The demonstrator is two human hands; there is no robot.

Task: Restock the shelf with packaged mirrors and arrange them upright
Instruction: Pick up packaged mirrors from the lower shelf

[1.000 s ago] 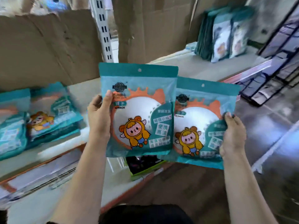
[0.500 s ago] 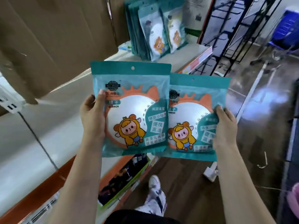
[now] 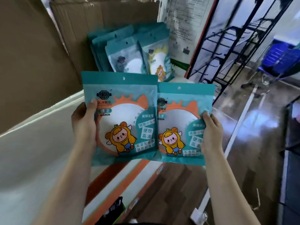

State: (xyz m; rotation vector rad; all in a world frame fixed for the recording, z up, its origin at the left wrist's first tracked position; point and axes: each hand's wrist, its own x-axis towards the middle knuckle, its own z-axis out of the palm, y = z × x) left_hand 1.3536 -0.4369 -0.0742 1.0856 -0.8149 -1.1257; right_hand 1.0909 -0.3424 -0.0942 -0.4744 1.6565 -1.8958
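Gripped at its nine o'clock edge by the left hand [image 3: 84,122], one teal plastic mirror packet [image 3: 120,117] overlaps a second teal packet [image 3: 185,124] pinched at three o'clock by the right hand [image 3: 211,132]; upright teal packets [image 3: 129,51] stand on the white shelf [image 3: 40,143] at twelve o'clock.

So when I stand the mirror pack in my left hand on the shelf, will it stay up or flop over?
The left pack is a thin flat pouch, so alone it would probably tip. The round mirror inside likely keeps it fairly stiff, though breakable. The glossy film looks slippery, so leaning it against the upright row on the shelf seems safest.
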